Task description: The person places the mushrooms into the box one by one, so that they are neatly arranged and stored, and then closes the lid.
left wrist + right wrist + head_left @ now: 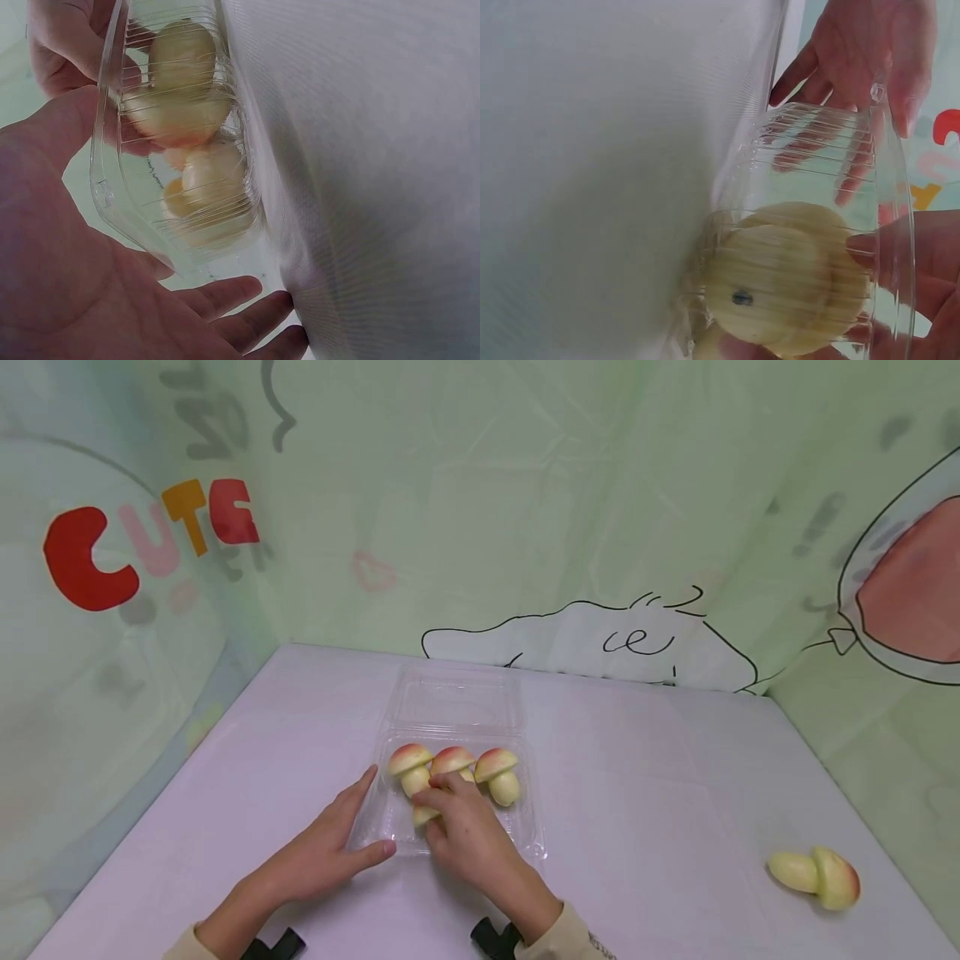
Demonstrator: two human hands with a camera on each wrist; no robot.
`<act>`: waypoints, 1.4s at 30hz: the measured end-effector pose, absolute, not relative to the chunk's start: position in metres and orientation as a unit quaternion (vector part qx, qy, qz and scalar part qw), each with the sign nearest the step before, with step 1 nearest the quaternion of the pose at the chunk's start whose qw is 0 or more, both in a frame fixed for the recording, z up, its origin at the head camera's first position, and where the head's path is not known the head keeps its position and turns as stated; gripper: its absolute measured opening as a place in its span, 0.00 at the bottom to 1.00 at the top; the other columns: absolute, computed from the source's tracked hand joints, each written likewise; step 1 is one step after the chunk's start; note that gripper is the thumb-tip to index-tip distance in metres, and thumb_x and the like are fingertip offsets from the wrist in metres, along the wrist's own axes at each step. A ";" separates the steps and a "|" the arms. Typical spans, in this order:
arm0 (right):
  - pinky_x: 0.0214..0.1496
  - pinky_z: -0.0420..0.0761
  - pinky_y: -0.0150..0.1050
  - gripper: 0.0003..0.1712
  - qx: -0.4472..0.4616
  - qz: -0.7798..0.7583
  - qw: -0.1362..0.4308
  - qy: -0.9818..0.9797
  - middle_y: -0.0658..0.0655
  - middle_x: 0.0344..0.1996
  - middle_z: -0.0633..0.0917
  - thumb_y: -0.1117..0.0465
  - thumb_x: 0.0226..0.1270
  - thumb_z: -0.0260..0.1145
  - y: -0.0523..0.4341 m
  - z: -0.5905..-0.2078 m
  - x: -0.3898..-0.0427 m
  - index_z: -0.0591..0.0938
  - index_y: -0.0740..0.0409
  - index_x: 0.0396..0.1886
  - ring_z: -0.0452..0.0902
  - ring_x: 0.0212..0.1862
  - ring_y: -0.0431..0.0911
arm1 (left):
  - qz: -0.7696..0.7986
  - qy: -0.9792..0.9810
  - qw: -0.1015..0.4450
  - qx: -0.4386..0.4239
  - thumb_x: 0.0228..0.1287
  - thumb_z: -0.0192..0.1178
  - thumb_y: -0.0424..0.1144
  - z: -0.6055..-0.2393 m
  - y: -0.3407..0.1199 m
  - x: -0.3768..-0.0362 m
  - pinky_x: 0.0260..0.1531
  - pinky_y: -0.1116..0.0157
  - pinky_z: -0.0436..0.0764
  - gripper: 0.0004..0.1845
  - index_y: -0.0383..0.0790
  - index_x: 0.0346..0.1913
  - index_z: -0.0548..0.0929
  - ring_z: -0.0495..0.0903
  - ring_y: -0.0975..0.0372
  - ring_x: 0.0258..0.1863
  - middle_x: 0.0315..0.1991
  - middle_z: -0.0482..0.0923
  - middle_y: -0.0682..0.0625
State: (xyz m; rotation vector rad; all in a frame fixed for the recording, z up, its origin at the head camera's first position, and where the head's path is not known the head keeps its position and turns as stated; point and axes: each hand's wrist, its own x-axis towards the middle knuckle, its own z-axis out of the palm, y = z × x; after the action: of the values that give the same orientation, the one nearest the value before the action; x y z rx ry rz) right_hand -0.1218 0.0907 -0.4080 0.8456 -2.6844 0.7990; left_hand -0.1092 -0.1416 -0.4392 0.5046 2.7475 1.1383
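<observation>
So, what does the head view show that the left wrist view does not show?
Only the head view shows the loose mushroom lying far right on the table, the open lid and the right hand pinching a mushroom. Only the left wrist view shows the left hand's palm. Both show the clear container with mushrooms and the left hand steadying it.
</observation>
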 end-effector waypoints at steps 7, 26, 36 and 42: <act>0.56 0.82 0.49 0.21 0.309 0.265 0.118 -0.906 0.63 0.52 0.84 0.75 0.54 0.66 0.092 -0.407 -0.122 0.89 0.60 0.48 0.82 0.53 0.55 | 0.379 0.908 0.061 0.168 0.68 0.63 0.64 -0.438 -0.141 -0.109 0.74 0.38 0.61 0.56 0.42 0.85 0.45 0.55 0.43 0.81 0.82 0.53 0.38; 0.60 0.81 0.58 0.24 0.240 0.346 0.083 -0.903 0.66 0.61 0.80 0.71 0.63 0.66 0.114 -0.384 -0.126 0.83 0.60 0.60 0.79 0.62 0.62 | 0.366 0.914 0.076 0.157 0.69 0.62 0.65 -0.437 -0.140 -0.109 0.74 0.38 0.59 0.55 0.45 0.85 0.44 0.53 0.42 0.81 0.82 0.51 0.37; 0.63 0.80 0.57 0.25 0.161 0.370 0.101 -0.909 0.61 0.62 0.80 0.70 0.67 0.65 0.144 -0.364 -0.127 0.82 0.57 0.64 0.79 0.64 0.58 | 0.369 0.912 0.080 0.161 0.69 0.61 0.66 -0.437 -0.140 -0.107 0.75 0.38 0.58 0.56 0.44 0.85 0.43 0.53 0.42 0.81 0.83 0.51 0.37; 0.59 0.82 0.58 0.26 0.130 0.372 0.125 -0.911 0.61 0.64 0.80 0.70 0.69 0.63 0.164 -0.356 -0.124 0.81 0.56 0.66 0.78 0.66 0.58 | 0.374 0.910 0.081 0.160 0.69 0.61 0.65 -0.436 -0.140 -0.107 0.75 0.37 0.58 0.55 0.44 0.85 0.43 0.52 0.41 0.81 0.83 0.50 0.37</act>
State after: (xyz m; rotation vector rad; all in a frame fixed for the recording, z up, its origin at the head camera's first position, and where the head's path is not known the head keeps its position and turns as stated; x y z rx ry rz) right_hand -0.1243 0.1638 -0.3561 0.3794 -2.6537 1.0833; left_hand -0.1073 -0.1402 -0.4358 0.4782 2.7211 1.1167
